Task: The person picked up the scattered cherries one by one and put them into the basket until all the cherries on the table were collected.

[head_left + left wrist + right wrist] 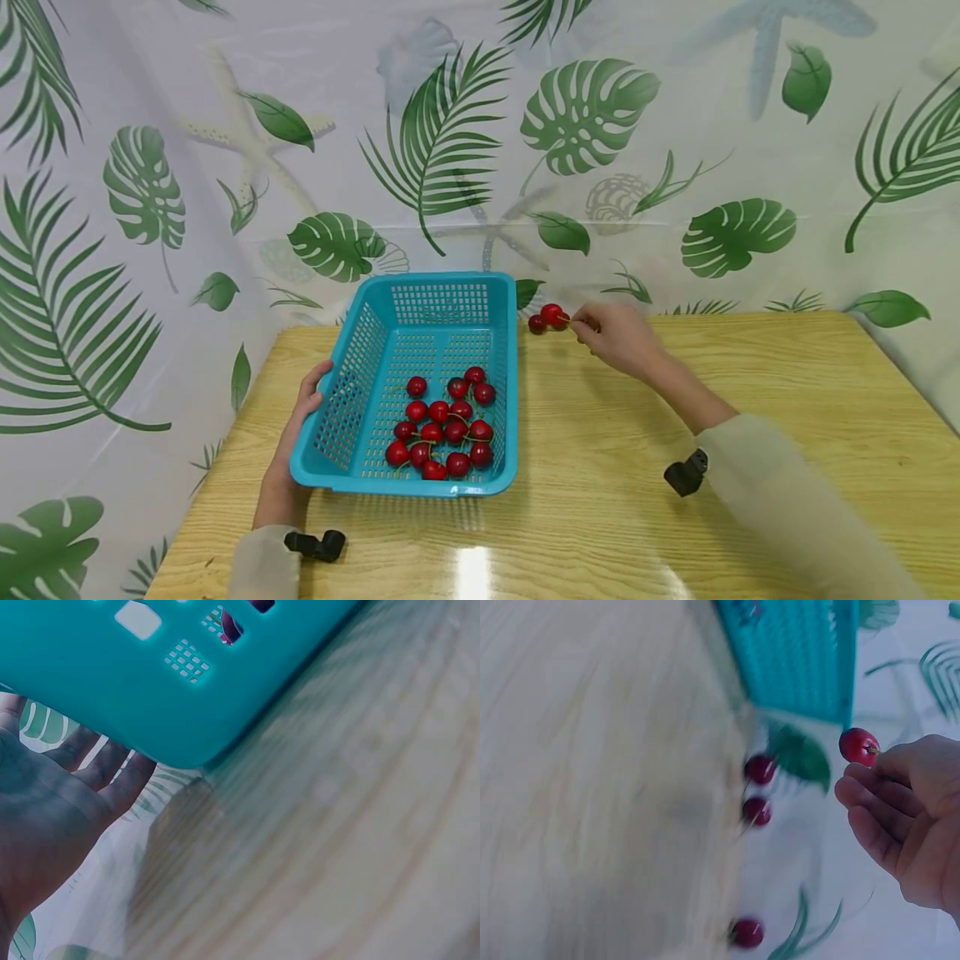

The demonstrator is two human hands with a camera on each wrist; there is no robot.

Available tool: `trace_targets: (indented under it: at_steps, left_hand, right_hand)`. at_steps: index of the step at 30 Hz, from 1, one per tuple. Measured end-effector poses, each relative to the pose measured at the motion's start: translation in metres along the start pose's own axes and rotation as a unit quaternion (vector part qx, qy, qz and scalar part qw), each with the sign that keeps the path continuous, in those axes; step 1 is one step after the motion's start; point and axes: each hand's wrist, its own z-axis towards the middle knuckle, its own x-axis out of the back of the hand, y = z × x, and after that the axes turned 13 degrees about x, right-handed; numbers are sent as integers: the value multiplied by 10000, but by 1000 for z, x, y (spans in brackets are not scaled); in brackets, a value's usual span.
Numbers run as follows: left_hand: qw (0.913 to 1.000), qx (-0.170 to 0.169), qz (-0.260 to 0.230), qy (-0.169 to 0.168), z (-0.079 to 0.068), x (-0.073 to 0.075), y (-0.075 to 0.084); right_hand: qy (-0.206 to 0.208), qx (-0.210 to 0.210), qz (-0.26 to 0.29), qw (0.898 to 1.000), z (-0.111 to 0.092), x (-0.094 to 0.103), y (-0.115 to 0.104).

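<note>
A blue plastic basket (513, 375) with mesh walls holds many red cherries (438, 412), gathered toward its near right part. My left hand (303, 408) lies along the basket's left side, fingers at the rim; in the left wrist view its fingers (124, 784) extend loosely against the outer wall. To the right of the basket, my right hand (618, 337) pinches a cherry (552, 314) by its stem. In the right wrist view that cherry (859, 746) hangs at the fingertips. Loose cherries (759, 769) lie beyond it at the table's far edge, one more (747, 932) farther along.
The basket stands on a light wood-grain table (600, 467), toward its left end. A leaf-patterned cloth (465, 167) hangs behind the table and along its left side. Black wrist cameras (686, 473) sit at both sleeves.
</note>
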Motion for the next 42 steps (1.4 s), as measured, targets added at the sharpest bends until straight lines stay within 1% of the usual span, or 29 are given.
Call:
trace_targets:
  at_steps: [2,5,9,16,19,22,24,27,29,31,33,35,40,42]
  left_hand:
    - [10000,20,-12,30,0,0,0]
    - [9999,95,-48,57,0,-1,1]
    - [9997,215,-70,82,1,-2,1]
    - [9992,365,-78,109,1,-2,2]
    - [9990,427,-79,65,0,-2,2]
    - [9992,398,-71,69,0,-2,2]
    - [9993,349,-71,83,0,-2,2]
    - [9994,323,-83,72,0,-2,2]
    - [9994,338,-99,41,1,-2,2]
    - [9993,363,-110,19,1,-2,2]
    - [9992,394,-108,33,2,-2,3]
    - [9991,405,-95,65,1,-3,3]
    - [9988,487,-57,73,0,-3,5]
    - [9987,508,-26,52,-1,-2,4]
  right_hand:
    - [141,21,172,9998,8,-3,-12]
    - [255,140,264,9992,21,-10,-28]
    - [344,374,53,9987,35,-22,-43]
    - [44,778,-555,9954,55,-42,-62]
    - [-82,819,-849,9930,63,-51,-68]
    - [-239,852,-1193,9889,70,-60,-75]
    - [-380,918,-1539,9831,76,-67,-77]
    - [-717,880,-2096,9712,84,-76,-79]
    - [-1010,696,-2499,9605,89,-82,-80]
    - [-1289,494,-2759,9512,93,-86,-81]
    - [-1497,335,-2932,9437,96,-90,-81]
    - [-1665,280,-3090,9359,98,-93,-82]
    - [-1966,403,-3489,9154,97,-99,-85]
    - [-2027,442,-3524,9126,96,-100,-86]
